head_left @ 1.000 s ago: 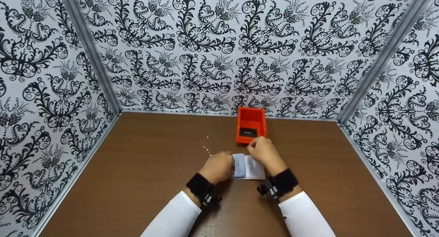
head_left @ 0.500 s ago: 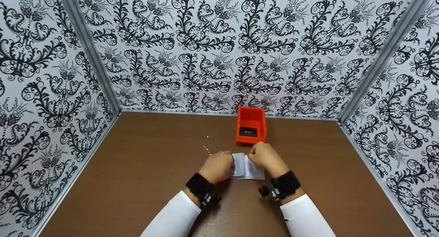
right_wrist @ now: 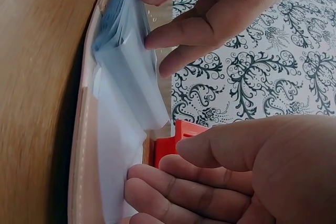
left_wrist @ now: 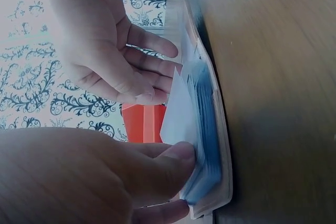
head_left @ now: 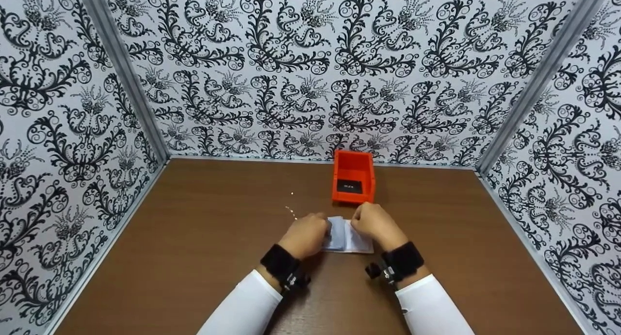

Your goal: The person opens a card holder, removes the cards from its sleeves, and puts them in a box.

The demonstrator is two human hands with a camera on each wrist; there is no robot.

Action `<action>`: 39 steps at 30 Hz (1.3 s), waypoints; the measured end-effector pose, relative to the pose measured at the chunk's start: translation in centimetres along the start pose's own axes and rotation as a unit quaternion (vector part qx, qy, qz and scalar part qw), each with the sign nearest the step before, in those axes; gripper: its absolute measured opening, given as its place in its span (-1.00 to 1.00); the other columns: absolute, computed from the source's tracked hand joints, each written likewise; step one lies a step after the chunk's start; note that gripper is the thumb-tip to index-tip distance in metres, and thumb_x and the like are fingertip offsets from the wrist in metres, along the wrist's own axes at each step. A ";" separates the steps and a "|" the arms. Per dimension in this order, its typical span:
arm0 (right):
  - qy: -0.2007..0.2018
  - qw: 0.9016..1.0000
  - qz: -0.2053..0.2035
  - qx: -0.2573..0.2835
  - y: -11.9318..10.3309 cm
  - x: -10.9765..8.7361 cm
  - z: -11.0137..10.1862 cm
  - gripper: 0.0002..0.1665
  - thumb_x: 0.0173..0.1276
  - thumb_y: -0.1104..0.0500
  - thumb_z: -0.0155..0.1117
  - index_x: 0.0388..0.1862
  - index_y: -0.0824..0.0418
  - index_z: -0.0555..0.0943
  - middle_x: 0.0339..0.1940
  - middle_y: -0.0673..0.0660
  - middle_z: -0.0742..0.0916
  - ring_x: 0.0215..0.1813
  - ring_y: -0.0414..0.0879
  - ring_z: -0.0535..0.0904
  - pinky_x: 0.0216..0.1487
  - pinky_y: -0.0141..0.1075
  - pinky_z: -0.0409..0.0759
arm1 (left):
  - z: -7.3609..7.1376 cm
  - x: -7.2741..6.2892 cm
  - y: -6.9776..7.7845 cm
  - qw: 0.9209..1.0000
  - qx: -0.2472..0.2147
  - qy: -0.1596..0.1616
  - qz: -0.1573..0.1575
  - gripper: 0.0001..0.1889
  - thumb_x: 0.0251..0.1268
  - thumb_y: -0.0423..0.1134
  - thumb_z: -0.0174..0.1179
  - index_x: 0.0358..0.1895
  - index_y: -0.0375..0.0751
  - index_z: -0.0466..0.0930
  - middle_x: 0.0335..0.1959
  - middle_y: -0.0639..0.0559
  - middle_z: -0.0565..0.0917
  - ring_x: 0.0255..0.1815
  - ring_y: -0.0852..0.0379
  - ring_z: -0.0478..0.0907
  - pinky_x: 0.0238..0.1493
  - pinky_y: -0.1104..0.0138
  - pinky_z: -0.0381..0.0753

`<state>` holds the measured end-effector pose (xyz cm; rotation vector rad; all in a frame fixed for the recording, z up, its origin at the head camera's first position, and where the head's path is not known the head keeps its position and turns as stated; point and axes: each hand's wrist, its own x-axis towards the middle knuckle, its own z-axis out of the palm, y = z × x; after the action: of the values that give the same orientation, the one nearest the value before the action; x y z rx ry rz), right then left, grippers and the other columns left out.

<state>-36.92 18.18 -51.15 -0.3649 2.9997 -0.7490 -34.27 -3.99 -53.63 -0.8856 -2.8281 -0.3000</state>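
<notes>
A card holder (head_left: 360,243) lies spread on the table in front of the person, its pale pink stitched cover (right_wrist: 79,145) beneath a stack of clear plastic sleeves (left_wrist: 207,129). My left hand (head_left: 305,234) is at its left side, holding the sleeves with thumb and fingertips; one whitish leaf (left_wrist: 179,111) stands raised from the stack. On the right side is my right hand (head_left: 377,224), fingers loosely bent. Its fingertips (right_wrist: 137,182) rest at the edge of the flat white leaf (right_wrist: 118,156), with the thumb apart from it.
A red-orange bin (head_left: 353,197) stands just beyond the card holder, with a flat black item (head_left: 349,186) inside. Small light bits (head_left: 290,210) lie on the brown table (head_left: 218,238) beyond the left hand. Patterned walls (head_left: 291,83) enclose the back and sides.
My right hand has come down and slightly toward the person, from near the bin's front to the card holder's right side. The left hand keeps its place at the sleeves.
</notes>
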 end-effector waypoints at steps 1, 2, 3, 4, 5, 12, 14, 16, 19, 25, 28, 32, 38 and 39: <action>0.001 1.000 0.001 0.000 0.0 0.0 0.0 -0.59 0.29 0.31 0.33 -0.73 0.01 0.52 -0.72 -0.12 0.46 -0.57 -0.14 0.40 -0.51 -0.33 0.26 | 0.0 0.0 0.0 1.000 0.000 -0.001 -0.001 -0.85 0.24 -0.39 0.50 -0.26 -0.02 0.85 -0.14 0.02 0.79 -0.09 -0.08 0.80 -0.15 0.04 0.85; 0.000 1.000 0.003 0.000 0.0 0.0 0.0 -0.60 0.30 0.31 0.33 -0.72 0.01 0.54 -0.70 -0.11 0.49 -0.56 -0.13 0.41 -0.51 -0.33 0.28 | 0.0 -0.1 0.0 1.000 0.000 0.000 -0.002 -0.85 0.24 -0.39 0.50 -0.26 -0.01 0.85 -0.15 0.02 0.79 -0.08 -0.07 0.80 -0.14 0.05 0.84; 0.000 1.000 0.006 0.000 0.0 0.0 0.1 -0.62 0.30 0.30 0.34 -0.70 0.02 0.57 -0.69 -0.10 0.51 -0.55 -0.13 0.42 -0.50 -0.32 0.29 | 0.0 -0.1 0.0 1.000 0.000 0.001 -0.002 -0.86 0.24 -0.39 0.49 -0.26 -0.02 0.85 -0.15 0.02 0.79 -0.08 -0.07 0.80 -0.14 0.05 0.84; 0.000 1.000 0.008 0.001 0.0 0.0 0.1 -0.64 0.30 0.30 0.34 -0.69 0.04 0.59 -0.67 -0.09 0.53 -0.54 -0.12 0.44 -0.49 -0.32 0.31 | 0.0 -0.1 0.0 1.000 0.000 0.001 -0.003 -0.86 0.25 -0.39 0.49 -0.25 -0.02 0.84 -0.15 0.02 0.79 -0.07 -0.07 0.80 -0.13 0.05 0.84; 0.001 1.000 0.010 0.001 0.0 0.0 0.1 -0.66 0.31 0.30 0.35 -0.67 0.05 0.62 -0.65 -0.08 0.55 -0.53 -0.12 0.45 -0.48 -0.32 0.32 | 0.0 -0.1 0.0 1.000 0.000 0.001 -0.003 -0.86 0.25 -0.39 0.49 -0.25 -0.02 0.84 -0.15 0.02 0.79 -0.07 -0.07 0.80 -0.13 0.05 0.84; -0.001 1.000 0.009 0.007 0.1 0.1 0.1 -0.64 0.31 0.30 0.34 -0.68 0.03 0.61 -0.66 -0.09 0.54 -0.53 -0.14 0.44 -0.48 -0.32 0.31 | -0.2 -0.1 0.1 1.000 0.006 0.006 0.002 -0.88 0.29 -0.39 0.49 -0.22 -0.05 0.85 -0.12 0.01 0.82 -0.03 -0.08 0.81 -0.11 0.02 0.86; 0.004 1.000 -0.003 0.006 0.2 0.0 0.1 -0.65 0.29 0.30 0.34 -0.68 0.04 0.62 -0.66 -0.11 0.54 -0.53 -0.15 0.43 -0.48 -0.33 0.32 | -0.3 -0.2 0.1 1.000 0.007 0.009 0.006 -0.86 0.28 -0.42 0.47 -0.23 -0.06 0.84 -0.13 0.00 0.83 -0.02 -0.09 0.81 -0.09 0.01 0.86; 0.009 1.000 -0.013 0.005 0.3 0.0 0.1 -0.67 0.28 0.30 0.34 -0.67 0.06 0.66 -0.66 -0.13 0.55 -0.53 -0.16 0.44 -0.47 -0.33 0.34 | -0.3 -0.2 0.1 1.000 0.008 0.012 0.010 -0.84 0.26 -0.44 0.46 -0.24 -0.06 0.83 -0.14 0.00 0.83 -0.01 -0.09 0.81 -0.09 0.00 0.87; 0.010 1.000 -0.021 0.001 0.4 0.0 0.1 -0.72 0.29 0.30 0.35 -0.62 0.11 0.73 -0.64 -0.12 0.59 -0.52 -0.16 0.46 -0.46 -0.33 0.37 | -0.2 -0.3 0.0 1.000 0.010 0.014 0.014 -0.83 0.24 -0.46 0.46 -0.25 -0.07 0.82 -0.16 -0.01 0.82 -0.01 -0.09 0.81 -0.09 0.00 0.87; 0.003 1.000 -0.012 0.002 0.4 0.0 0.2 -0.74 0.32 0.29 0.37 -0.59 0.13 0.75 -0.64 -0.11 0.59 -0.52 -0.15 0.45 -0.47 -0.32 0.35 | -0.2 -0.3 0.1 1.000 0.005 0.013 0.010 -0.84 0.24 -0.45 0.47 -0.24 -0.07 0.81 -0.15 -0.01 0.83 -0.02 -0.09 0.80 -0.07 0.03 0.86; 0.001 1.000 -0.011 0.005 0.4 0.0 0.2 -0.72 0.31 0.28 0.37 -0.62 0.11 0.73 -0.65 -0.12 0.57 -0.53 -0.15 0.44 -0.48 -0.32 0.33 | -0.2 -0.3 0.1 1.000 0.003 0.014 0.006 -0.83 0.24 -0.46 0.46 -0.22 -0.08 0.81 -0.13 -0.01 0.83 -0.02 -0.09 0.80 -0.07 0.04 0.86; -0.004 1.000 -0.011 0.007 0.5 0.1 0.2 -0.72 0.33 0.28 0.37 -0.60 0.14 0.76 -0.65 -0.11 0.57 -0.54 -0.15 0.44 -0.49 -0.32 0.33 | -0.2 -0.3 0.1 1.000 -0.005 0.013 -0.001 -0.79 0.25 -0.48 0.43 -0.14 -0.10 0.81 -0.07 -0.02 0.84 0.02 -0.10 0.81 -0.03 0.01 0.87; -0.010 1.000 -0.003 0.005 0.5 0.1 0.1 -0.76 0.37 0.26 0.38 -0.53 0.17 0.80 -0.61 -0.08 0.61 -0.51 -0.13 0.47 -0.46 -0.31 0.36 | -0.3 -0.3 0.1 1.000 -0.018 0.008 -0.006 -0.74 0.26 -0.48 0.43 -0.05 -0.11 0.84 0.00 -0.02 0.85 0.07 -0.11 0.82 0.04 0.01 0.87; -0.010 1.000 -0.003 0.004 0.5 0.1 0.1 -0.76 0.36 0.26 0.38 -0.53 0.17 0.80 -0.60 -0.08 0.62 -0.51 -0.13 0.48 -0.46 -0.31 0.36 | -0.3 -0.3 0.1 1.000 -0.020 0.008 -0.006 -0.74 0.26 -0.48 0.43 -0.05 -0.11 0.84 0.00 -0.02 0.85 0.07 -0.10 0.82 0.05 0.02 0.86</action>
<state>-37.14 18.52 -51.48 -0.3782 2.9771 -0.7532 -33.93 -4.10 -53.42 -0.8702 -2.8232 -0.3645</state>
